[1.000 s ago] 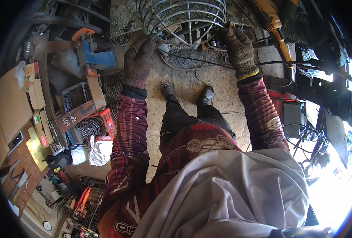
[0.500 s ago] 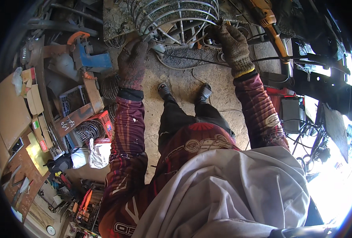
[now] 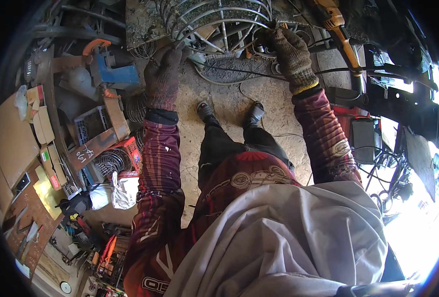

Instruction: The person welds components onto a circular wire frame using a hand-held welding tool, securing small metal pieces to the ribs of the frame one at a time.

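Observation:
A round cage of bent metal rods (image 3: 224,21), its curved bars joined by straight crosswise ones, is at the top, over the edge of a worktop. My left hand (image 3: 164,79), in a dark reddish knit glove, is closed at the cage's left end. At its right end, my right hand (image 3: 291,55) grips with fingers curled, in a brown knit glove with a yellow cuff. The fingertips are partly hidden against the rods. The far part of the cage runs out of the picture.
A grimy worktop (image 3: 147,24) lies under the cage. A yellow-orange power tool (image 3: 334,22) hangs at the right, with dark cables near it. To the left are a blue metal part (image 3: 114,74), a red crate (image 3: 130,151) with wire coils, and cardboard (image 3: 14,133).
The cage has shifted very slightly, its near bars a little higher and to the left in view. Both hands keep their hold at its ends.

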`<state>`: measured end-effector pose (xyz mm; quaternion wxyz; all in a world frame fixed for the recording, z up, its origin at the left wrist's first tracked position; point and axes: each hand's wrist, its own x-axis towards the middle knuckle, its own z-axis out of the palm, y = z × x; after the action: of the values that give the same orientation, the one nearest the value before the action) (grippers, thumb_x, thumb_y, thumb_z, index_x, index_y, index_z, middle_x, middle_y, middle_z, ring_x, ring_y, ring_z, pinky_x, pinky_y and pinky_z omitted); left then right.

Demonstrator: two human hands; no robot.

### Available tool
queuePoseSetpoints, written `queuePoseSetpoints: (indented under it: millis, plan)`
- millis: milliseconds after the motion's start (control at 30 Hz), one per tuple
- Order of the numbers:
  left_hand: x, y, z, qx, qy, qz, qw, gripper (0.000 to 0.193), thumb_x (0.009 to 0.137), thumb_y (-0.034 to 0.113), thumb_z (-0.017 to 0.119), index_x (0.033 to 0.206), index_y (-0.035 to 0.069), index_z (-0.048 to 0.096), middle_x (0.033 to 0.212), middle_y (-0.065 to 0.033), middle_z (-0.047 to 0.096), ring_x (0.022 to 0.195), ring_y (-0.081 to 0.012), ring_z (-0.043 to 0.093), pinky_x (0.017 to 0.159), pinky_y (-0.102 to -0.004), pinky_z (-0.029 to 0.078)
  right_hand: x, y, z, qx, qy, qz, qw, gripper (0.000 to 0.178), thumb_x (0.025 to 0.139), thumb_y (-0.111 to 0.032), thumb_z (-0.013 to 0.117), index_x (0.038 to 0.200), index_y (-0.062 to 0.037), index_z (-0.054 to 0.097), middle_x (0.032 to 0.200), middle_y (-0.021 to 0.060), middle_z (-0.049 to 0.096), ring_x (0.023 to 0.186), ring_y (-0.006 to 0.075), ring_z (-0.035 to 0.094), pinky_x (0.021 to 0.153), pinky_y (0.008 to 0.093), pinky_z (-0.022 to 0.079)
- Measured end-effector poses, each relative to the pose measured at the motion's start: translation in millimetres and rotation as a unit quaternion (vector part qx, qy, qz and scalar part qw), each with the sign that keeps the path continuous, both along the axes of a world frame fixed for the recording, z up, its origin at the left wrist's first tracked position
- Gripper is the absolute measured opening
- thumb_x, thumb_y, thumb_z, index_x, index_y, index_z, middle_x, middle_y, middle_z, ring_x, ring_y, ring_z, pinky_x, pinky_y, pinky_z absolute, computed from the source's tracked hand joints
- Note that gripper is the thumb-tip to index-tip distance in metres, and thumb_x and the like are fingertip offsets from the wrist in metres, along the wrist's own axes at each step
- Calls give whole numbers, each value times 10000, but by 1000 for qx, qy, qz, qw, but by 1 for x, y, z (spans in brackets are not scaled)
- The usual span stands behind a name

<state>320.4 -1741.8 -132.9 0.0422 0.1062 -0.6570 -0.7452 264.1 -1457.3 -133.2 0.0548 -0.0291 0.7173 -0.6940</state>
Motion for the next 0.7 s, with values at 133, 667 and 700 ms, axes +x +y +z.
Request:
queuePoseSetpoints:
  millis: [133,667,700]
  plan:
    - [3,1,4,43,14,-17,999,311,926,141,578,1168,-53,570,1089,-137,644,1039,-215,622,921,-312,480,0,-2,-4,-37,-26,-13,999,356,903,-378,639,1051,-61,700,915,-6,697,834,69,595,753,248,458]
    - [0,0,-9,35,22,-22,999,347,949,205,554,1209,-24,555,1150,-122,625,1068,-193,589,937,-299,438,-4,27,-50,147,146,-55,977,398,969,-414,489,1045,-40,601,1018,66,657,981,279,629,912,374,481]
    - [1,0,-8,41,11,-18,999,353,949,206,554,1216,-25,550,1154,-124,624,1076,-196,586,943,-298,435,-3,26,-51,6,85,-56,995,384,959,-398,513,1051,-36,602,1011,70,659,977,269,633,906,369,486]
